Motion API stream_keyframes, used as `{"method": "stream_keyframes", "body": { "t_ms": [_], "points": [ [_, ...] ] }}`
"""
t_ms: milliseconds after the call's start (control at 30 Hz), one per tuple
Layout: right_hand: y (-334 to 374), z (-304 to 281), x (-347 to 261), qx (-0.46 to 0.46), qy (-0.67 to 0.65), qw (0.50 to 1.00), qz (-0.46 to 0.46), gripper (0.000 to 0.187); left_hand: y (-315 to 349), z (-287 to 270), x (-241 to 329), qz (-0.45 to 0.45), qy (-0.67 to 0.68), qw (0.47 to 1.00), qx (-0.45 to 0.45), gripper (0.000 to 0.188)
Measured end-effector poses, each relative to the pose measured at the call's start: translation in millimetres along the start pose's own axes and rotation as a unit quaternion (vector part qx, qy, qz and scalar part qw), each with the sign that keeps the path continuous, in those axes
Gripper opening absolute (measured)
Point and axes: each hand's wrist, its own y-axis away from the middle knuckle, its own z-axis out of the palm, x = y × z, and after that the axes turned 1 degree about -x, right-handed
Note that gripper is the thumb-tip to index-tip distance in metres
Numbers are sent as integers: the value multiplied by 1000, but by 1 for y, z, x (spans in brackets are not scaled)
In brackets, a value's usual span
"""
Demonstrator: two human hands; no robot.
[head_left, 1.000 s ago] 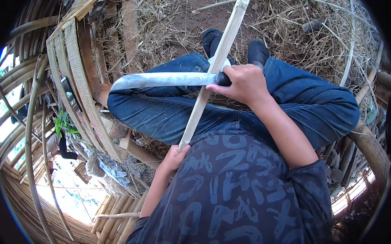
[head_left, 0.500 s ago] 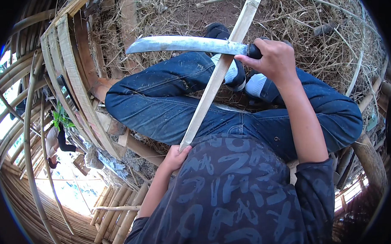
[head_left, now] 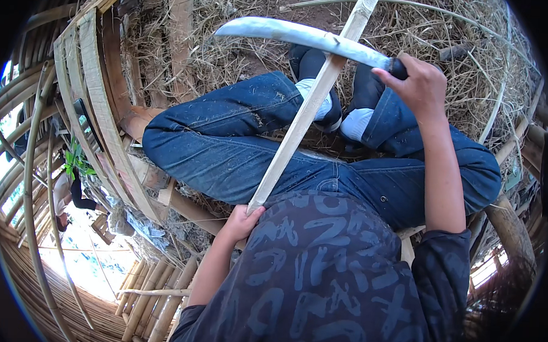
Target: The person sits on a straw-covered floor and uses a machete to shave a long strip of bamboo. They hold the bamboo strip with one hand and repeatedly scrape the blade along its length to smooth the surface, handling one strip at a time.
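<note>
A long pale wooden strip [head_left: 293, 135] slants from beside my waist up past my crossed feet to the far edge. My left hand [head_left: 243, 221] is closed around its near end, close against my shirt. In my right hand [head_left: 419, 84] is the dark handle of a machete, the fingers wrapped round it. The long, slightly curved machete blade [head_left: 279, 31] points left and lies across the strip's far part, over my feet. Blade and strip appear to touch where they cross.
Wooden slats of a frame [head_left: 101, 104] stand at my left. Dry straw [head_left: 230, 55] covers the ground ahead, with a short stick [head_left: 456, 52] on it. A thick log [head_left: 513, 230] is at my right. Beyond a bamboo wall [head_left: 36, 163] at far left, another person [head_left: 65, 194] is visible.
My right hand and the machete have moved right and the blade has tilted, its tip now higher and its handle lower. My left hand still grips the strip.
</note>
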Motion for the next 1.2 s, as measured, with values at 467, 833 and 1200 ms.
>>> {"method": "stream_keyframes", "body": {
  "t_ms": [467,833,1200],
  "points": [
    [-15,-50,129,-87,94,928,351,70,1,0,-8,7,9,1000,-8,31],
    [2,-29,-1,3,-190,965,183,46,5,0,13,8,19,1000,10,36],
    [-12,8,-41,-58,-57,997,13,61,-4,-6,-9,-14,2,1000,-6,32]
  ]
}}
